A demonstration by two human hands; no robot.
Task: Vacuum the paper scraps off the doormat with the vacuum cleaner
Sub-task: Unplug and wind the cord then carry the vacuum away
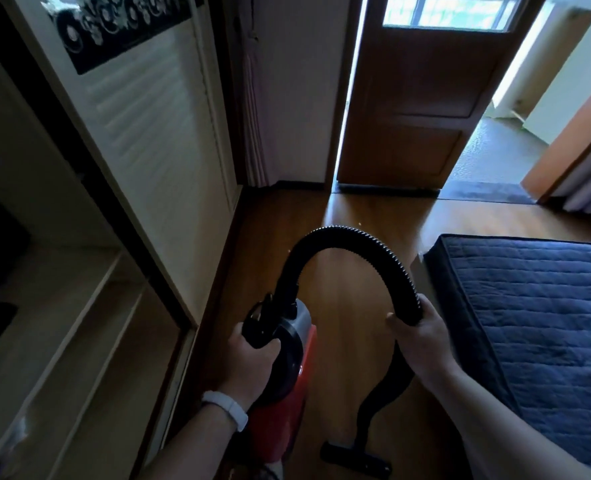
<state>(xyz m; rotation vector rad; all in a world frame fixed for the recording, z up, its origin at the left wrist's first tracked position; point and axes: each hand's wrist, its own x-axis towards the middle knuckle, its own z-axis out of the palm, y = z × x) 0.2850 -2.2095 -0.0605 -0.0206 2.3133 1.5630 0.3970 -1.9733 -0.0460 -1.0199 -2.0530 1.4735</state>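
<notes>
Two hands grip — left hand (250, 362) the vacuum cleaner (287, 386) handle, right hand (420, 336) its hose (353, 237).

Red and silver vacuum cleaner (287, 403), black ribbed hose (349, 237), navy quilted mattress (536, 306), white wristband (222, 408)

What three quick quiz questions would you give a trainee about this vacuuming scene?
1. Which thing does the right hand grip? A the black hose; B the blue quilt; C the white wristband.
2. True or false: the left hand is empty.
3. Missing word: the dark doormat lies at the foot of the open ____.
Key: 1 A. 2 false: it grips the red vacuum cleaner by its handle. 3 door.
</notes>
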